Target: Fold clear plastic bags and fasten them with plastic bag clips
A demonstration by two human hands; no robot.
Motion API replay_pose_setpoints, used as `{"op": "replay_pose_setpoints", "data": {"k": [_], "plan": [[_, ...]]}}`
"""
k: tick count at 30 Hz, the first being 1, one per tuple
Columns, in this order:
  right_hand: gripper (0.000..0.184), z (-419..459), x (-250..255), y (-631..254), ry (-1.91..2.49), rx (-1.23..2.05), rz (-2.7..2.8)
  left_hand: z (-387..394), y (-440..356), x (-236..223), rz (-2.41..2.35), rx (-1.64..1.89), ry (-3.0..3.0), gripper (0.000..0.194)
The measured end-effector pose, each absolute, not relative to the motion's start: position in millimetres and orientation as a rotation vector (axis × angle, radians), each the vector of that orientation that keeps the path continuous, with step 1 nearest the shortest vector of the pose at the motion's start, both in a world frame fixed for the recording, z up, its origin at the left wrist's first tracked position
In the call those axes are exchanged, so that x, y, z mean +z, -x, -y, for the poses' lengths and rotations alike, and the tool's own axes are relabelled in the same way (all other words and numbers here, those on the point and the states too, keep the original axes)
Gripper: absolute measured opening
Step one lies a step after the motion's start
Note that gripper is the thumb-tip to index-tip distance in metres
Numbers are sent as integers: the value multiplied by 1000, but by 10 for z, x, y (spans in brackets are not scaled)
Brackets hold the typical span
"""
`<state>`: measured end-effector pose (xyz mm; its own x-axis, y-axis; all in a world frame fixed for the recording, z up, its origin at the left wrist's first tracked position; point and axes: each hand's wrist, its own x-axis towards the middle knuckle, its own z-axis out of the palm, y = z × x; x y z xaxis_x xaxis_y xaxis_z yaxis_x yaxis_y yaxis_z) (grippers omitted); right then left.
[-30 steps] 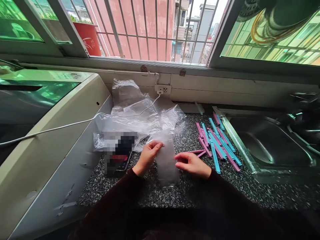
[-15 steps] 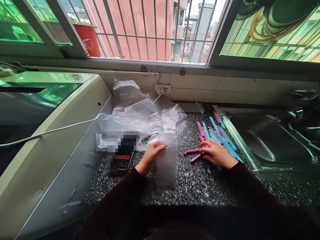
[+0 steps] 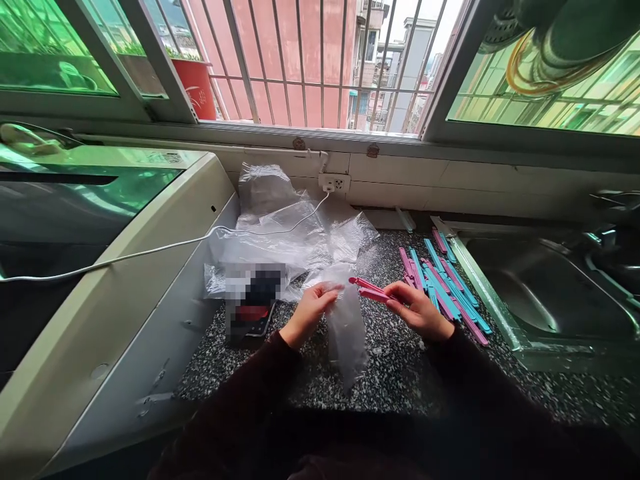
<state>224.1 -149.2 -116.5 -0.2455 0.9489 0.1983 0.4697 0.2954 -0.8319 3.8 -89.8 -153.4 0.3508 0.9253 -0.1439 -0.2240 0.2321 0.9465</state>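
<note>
**Speckled surface [image 3: 395, 383] by a barred window [image 3: 324, 40]: pink strips lifted off, now beside the sleeve**

Head view, sole camera. Cream appliance [image 3: 170, 280] well left of both grips; metal sink [image 3: 473, 275] beyond the right grip [image 3: 419, 315].

Change: half a second ago the right grip was down at the two pink strips [image 3: 373, 294] lying loose beside the pile. Now they are off the surface, clamped between thumb and fingers. Left grip [image 3: 311, 313] remains pinched on the upper part of a plastic sleeve [image 3: 349, 337]. For the work in hand, I judge this means both parts are secured and near each other; no insertion seen.

Appearance: strips slim, flat, slightly splayed, free ends projecting left from the right grip toward the left. Sleeve cloudy, limp, hanging below the left grip, lower end narrowed; cannot tell whether its mouth is open.

Mixed turquoise and pink pile [image 3: 443, 292] just past the right grip; loose plastic [image 3: 280, 243] beyond the left.
</note>
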Motion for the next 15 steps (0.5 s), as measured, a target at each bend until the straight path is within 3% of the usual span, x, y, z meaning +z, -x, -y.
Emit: {"op": "replay_pose_setpoints", "data": {"k": [5,9,15], "plan": [[29,1486,-1309,-2035,1193,1157,1562,904,-36,-1553,-850,919,-1037,23],[35,1510,-1392,-2000,1250,1173,1526,909,-36,-1561,-831,875,-1059,26],[28,1523,-1436,-1985,1307,1086,1517,922,-26,-1538,-803,819,-1177,30]]}}
